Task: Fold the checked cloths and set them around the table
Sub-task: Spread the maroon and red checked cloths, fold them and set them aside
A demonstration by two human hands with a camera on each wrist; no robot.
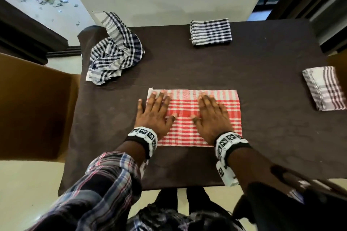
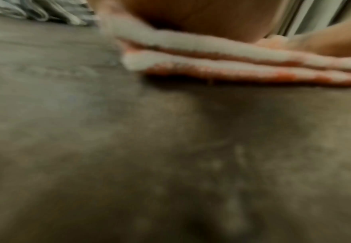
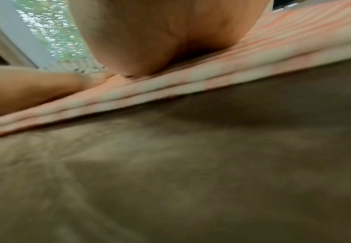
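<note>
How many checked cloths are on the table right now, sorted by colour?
Red and white: 1, the red cloth, flat under both hands
Dark blue and white: 2, the crumpled cloth and the folded blue cloth
Brown and white: 1, the folded brown cloth
Total: 4

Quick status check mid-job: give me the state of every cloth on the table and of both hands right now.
red checked cloth: folded, lying flat near the front edge.
left hand: open, pressing flat on it.
right hand: open, pressing flat on it.
crumpled dark checked cloth: unfolded, far left corner.
folded dark checked cloth: folded, far edge.
brown striped cloth: folded, right edge.
</note>
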